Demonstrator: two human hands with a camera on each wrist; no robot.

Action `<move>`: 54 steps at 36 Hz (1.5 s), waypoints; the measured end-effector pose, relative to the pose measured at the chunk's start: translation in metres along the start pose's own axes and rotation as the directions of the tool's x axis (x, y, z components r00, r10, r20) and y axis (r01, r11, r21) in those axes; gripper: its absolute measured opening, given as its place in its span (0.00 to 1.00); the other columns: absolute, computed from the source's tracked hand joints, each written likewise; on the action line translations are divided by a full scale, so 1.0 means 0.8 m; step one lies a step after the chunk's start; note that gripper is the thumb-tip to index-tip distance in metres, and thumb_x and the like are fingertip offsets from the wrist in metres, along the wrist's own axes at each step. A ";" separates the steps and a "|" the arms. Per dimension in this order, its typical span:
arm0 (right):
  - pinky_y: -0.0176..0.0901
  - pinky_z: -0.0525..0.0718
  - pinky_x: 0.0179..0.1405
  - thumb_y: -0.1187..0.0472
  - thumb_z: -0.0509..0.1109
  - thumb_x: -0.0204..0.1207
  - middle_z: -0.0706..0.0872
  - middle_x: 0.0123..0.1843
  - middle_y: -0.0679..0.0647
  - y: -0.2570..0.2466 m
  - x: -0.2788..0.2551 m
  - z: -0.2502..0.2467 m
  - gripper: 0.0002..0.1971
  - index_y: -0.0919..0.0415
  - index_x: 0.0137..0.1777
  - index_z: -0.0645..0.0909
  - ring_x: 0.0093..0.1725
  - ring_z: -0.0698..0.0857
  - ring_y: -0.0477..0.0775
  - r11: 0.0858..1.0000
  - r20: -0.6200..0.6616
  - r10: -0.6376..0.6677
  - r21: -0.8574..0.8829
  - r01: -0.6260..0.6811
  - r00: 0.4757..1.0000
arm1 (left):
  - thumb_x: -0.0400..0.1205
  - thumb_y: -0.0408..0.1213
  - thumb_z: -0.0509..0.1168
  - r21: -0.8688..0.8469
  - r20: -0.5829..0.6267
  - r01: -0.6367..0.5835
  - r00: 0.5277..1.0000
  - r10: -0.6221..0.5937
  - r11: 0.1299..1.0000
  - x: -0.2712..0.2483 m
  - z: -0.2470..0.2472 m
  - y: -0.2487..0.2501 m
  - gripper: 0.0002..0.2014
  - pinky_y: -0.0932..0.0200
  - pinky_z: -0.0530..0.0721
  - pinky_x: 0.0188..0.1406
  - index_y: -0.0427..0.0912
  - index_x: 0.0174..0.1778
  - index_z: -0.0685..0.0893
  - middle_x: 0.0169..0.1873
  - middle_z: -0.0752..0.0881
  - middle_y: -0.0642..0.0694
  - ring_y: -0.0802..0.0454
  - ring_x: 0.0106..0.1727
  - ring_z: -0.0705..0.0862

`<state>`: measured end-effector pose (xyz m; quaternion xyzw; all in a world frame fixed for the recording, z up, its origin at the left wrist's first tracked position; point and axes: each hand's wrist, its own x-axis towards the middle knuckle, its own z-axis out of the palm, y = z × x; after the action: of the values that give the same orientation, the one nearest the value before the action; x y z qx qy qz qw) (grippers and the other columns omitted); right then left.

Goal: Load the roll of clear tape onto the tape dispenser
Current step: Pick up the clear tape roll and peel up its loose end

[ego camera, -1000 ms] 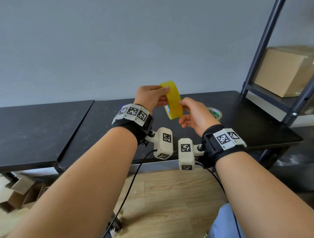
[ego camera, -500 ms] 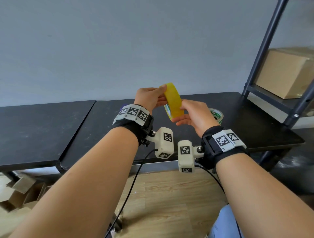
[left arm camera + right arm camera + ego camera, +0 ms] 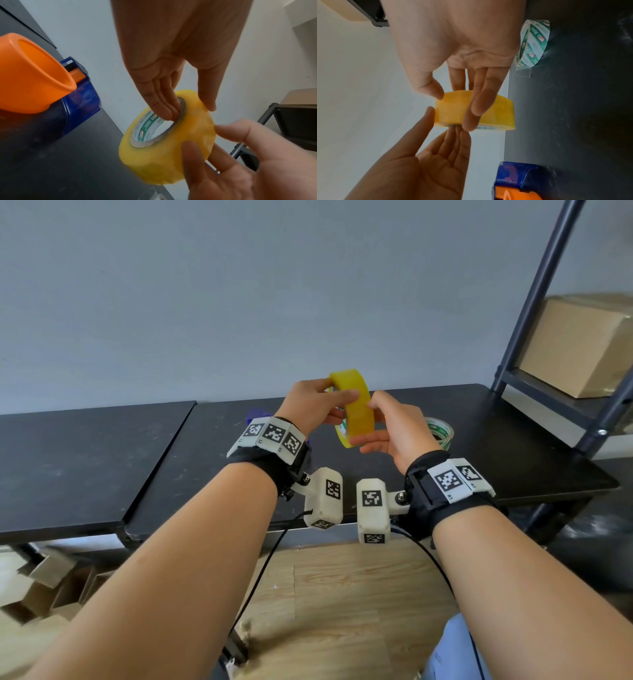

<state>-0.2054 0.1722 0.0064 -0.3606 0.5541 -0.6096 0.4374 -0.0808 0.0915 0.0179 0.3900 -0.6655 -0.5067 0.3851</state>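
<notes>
The roll of clear tape (image 3: 354, 409) is held on edge above the counter (image 3: 513, 440). It is pinched by the left hand (image 3: 311, 405), fingers inside the core, and clasped around its rim by the right hand (image 3: 397, 429). The tape dispenser (image 3: 51, 94) is seen resting on the counter, left of the roll.

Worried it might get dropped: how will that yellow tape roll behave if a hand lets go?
The tape roll is a thick ring held on edge above the table, so it would likely roll if dropped. Its glossy outer wrap looks slick. The left hand hooks fingers through the core, probably the securest hold.
</notes>
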 end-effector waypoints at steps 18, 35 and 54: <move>0.44 0.90 0.29 0.73 0.58 0.78 0.89 0.50 0.69 0.002 0.008 0.001 0.19 0.69 0.66 0.80 0.33 0.92 0.60 1.000 0.071 -0.022 -0.010 0.022 0.997 | 0.81 0.39 0.70 -0.081 -0.079 -0.011 0.997 0.004 0.997 0.005 0.001 0.001 0.17 0.48 0.90 0.51 0.29 0.59 0.86 0.44 0.89 0.33 0.43 0.40 0.88; 0.43 0.79 0.23 0.56 0.63 0.80 0.85 0.51 0.58 0.010 0.011 0.001 0.16 0.65 0.62 0.79 0.22 0.82 0.53 0.995 0.021 0.038 -0.094 -0.036 0.999 | 0.81 0.42 0.70 -0.199 -0.176 0.023 0.983 -0.059 0.980 0.008 -0.001 0.001 0.14 0.56 0.91 0.46 0.33 0.50 0.86 0.40 0.89 0.38 0.47 0.39 0.90; 0.52 0.82 0.40 0.55 0.66 0.72 0.85 0.40 0.63 0.005 0.010 0.003 0.14 0.64 0.52 0.82 0.17 0.76 0.52 0.992 -0.125 0.016 -0.126 -0.032 0.992 | 0.81 0.36 0.69 -0.047 -0.039 -0.008 0.999 0.006 0.999 -0.001 0.008 -0.006 0.14 0.43 0.89 0.56 0.31 0.59 0.87 0.52 0.90 0.32 0.33 0.53 0.90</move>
<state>-0.2056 0.1637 0.0020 -0.3424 0.6224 -0.5888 0.3857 -0.0860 0.0937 0.0122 0.3885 -0.6471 -0.5130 0.4089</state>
